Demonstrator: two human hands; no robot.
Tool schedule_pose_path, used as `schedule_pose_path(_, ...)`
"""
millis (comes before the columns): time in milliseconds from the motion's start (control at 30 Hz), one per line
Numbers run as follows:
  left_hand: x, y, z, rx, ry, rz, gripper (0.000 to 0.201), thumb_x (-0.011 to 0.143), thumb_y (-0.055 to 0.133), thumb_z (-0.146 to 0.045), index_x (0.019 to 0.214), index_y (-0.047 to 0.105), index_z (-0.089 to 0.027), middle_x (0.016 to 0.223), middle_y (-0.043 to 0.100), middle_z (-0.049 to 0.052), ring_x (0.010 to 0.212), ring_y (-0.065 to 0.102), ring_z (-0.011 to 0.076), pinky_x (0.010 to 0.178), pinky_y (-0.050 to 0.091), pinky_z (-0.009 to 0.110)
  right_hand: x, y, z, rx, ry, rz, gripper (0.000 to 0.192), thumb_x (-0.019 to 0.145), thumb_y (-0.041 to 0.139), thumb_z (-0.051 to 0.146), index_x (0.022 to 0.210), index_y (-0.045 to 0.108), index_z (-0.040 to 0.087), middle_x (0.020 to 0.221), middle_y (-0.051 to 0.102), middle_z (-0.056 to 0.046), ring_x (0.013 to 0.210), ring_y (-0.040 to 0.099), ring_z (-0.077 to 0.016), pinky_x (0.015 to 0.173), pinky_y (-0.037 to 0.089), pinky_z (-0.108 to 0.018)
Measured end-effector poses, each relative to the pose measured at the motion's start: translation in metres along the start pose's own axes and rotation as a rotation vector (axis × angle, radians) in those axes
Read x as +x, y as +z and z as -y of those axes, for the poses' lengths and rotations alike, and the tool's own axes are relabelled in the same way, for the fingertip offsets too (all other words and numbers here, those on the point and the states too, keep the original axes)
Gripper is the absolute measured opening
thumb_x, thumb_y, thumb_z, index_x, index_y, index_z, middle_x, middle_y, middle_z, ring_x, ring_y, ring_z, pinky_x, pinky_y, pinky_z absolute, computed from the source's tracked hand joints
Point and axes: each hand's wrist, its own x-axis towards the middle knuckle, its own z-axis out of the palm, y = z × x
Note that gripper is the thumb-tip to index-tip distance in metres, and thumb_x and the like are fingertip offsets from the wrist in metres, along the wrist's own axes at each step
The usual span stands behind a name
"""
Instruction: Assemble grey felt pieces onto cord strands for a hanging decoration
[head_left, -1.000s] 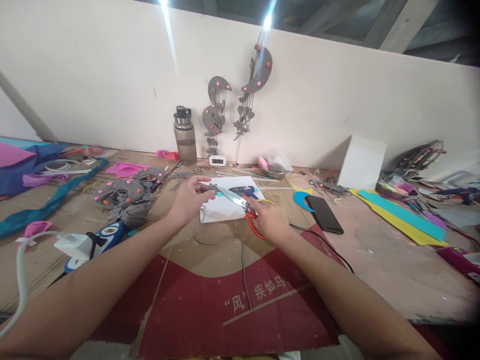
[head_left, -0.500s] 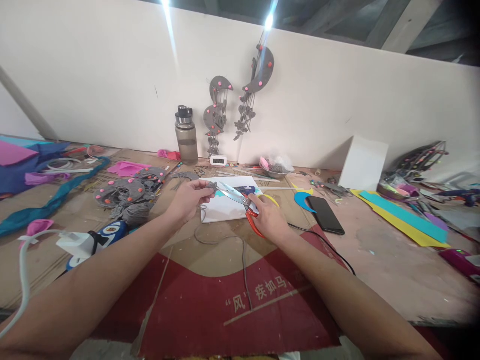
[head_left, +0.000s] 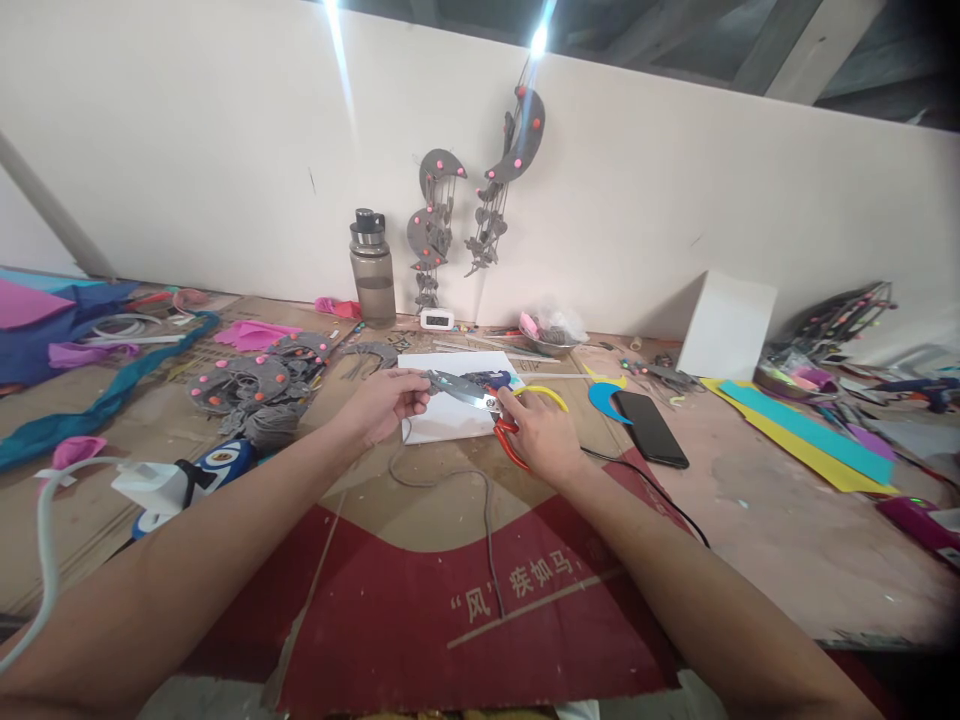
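Cluttered cardboard-covered bench (head_left: 420,500) against a plain white wall.
Over the white sheet (head_left: 442,415), your right hand (head_left: 541,435) grips the red-handled scissors (head_left: 480,405), steel blades nearly closed, while your left hand (head_left: 384,402) pinches a small grey felt piece (head_left: 429,378) at the blade tips.

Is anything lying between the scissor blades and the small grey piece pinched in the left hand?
Nothing visible does. The scissors in the right hand point their blades straight at the grey piece pinched by the left hand, above the white sheet.
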Motion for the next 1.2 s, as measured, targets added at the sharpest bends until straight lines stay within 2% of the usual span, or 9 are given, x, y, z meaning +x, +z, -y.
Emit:
schedule_pose_path(300, 0.0001, 0.0014, -0.004, -0.05, -0.108, -0.036, 0.006, 0.068, 0.06, -0.008, 0.062, 0.057, -0.009, 0.055, 0.054, 0.002, 0.046, 0.046, 0.0062, 0.044, 0.037, 0.019, 0.0003, -0.0007, -0.0013, 0.04, -0.026, 0.03, 0.041, 0.089, 0.041, 0.03, 0.129, 0.048, 0.025, 0.094, 0.065, -0.008, 0.084, 0.057, -0.0204, 0.064, 0.031, -0.027)
schedule_pose_path(433, 0.0008, -0.0015, -0.0024, 0.048, -0.076, -0.028, 0.006, 0.068, 0.061, -0.011, 0.064, 0.058, -0.009, 0.058, 0.058, 0.004, 0.046, 0.049, 0.0073, 0.045, 0.038, 0.02, 0.0001, -0.0015, -0.0005, 0.067, -0.019, 0.031, 0.039, 0.087, 0.041, 0.028, 0.125, 0.051, 0.025, 0.091, 0.067, -0.007, 0.082, 0.059, -0.0206, 0.062, 0.031, -0.027)
schedule_pose_path(567, -0.0003, -0.0032, -0.0007, 0.169, -0.049, -0.044, 0.014, 0.07, 0.066, -0.021, 0.075, 0.059, -0.01, 0.071, 0.067, 0.011, 0.057, 0.061, 0.0137, 0.049, 0.042, 0.022, 0.0019, 0.0014, -0.001, 0.245, 0.064, 0.033, 0.037, 0.086, 0.042, 0.027, 0.121, 0.054, 0.026, 0.09, 0.069, -0.006, 0.077, 0.06, -0.0191, 0.061, 0.033, -0.026)
schedule_pose_path(667, -0.0023, -0.0013, -0.0011, 0.212, 0.026, -0.027, 0.021, 0.069, 0.07, -0.028, 0.076, 0.058, -0.013, 0.069, 0.065, 0.007, 0.054, 0.057, 0.0108, 0.049, 0.038, 0.021, 0.0046, 0.0052, -0.0035, 0.406, 0.117, 0.008, 0.032, 0.087, 0.043, 0.028, 0.115, 0.057, 0.024, 0.083, 0.068, -0.004, 0.071, 0.059, -0.0175, 0.061, 0.036, -0.025)
schedule_pose_path(733, -0.0035, 0.0009, -0.0016, 0.235, 0.076, -0.006, 0.022, 0.067, 0.072, -0.028, 0.074, 0.058, -0.013, 0.066, 0.061, 0.002, 0.051, 0.051, 0.0073, 0.047, 0.035, 0.019, 0.006, 0.0071, -0.0051, 0.451, 0.106, -0.018, 0.032, 0.086, 0.045, 0.028, 0.115, 0.056, 0.023, 0.086, 0.067, -0.005, 0.072, 0.058, -0.0172, 0.062, 0.037, -0.024)
schedule_pose_path(900, -0.0042, 0.0034, -0.0016, 0.275, 0.149, -0.003, 0.018, 0.064, 0.073, -0.023, 0.068, 0.059, -0.013, 0.062, 0.054, -0.001, 0.051, 0.042, 0.0054, 0.047, 0.029, 0.02, 0.0045, 0.0055, -0.0043, 0.379, 0.05, -0.044, 0.041, 0.082, 0.049, 0.022, 0.123, 0.05, 0.021, 0.105, 0.061, -0.009, 0.089, 0.056, -0.0189, 0.074, 0.039, -0.026)
schedule_pose_path(1067, -0.0048, 0.0021, -0.0014, 0.321, 0.187, 0.007, 0.015, 0.065, 0.072, -0.023, 0.067, 0.06, -0.014, 0.058, 0.052, -0.002, 0.049, 0.038, 0.0054, 0.047, 0.024, 0.021, 0.0008, 0.0021, -0.0012, 0.183, 0.02, -0.004, 0.042, 0.084, 0.049, 0.027, 0.126, 0.048, 0.023, 0.103, 0.062, -0.008, 0.091, 0.055, -0.0209, 0.072, 0.036, -0.028)
schedule_pose_path(1200, -0.0066, 0.0031, -0.0019, 0.352, 0.173, 0.039, 0.017, 0.067, 0.07, -0.025, 0.061, 0.058, -0.014, 0.053, 0.046, -0.003, 0.047, 0.035, 0.0056, 0.046, 0.021, 0.023, 0.0002, 0.0015, -0.0012, 0.126, 0.03, -0.013, 0.039, 0.086, 0.046, 0.029, 0.125, 0.049, 0.026, 0.098, 0.063, -0.006, 0.087, 0.055, -0.0205, 0.066, 0.032, -0.028)
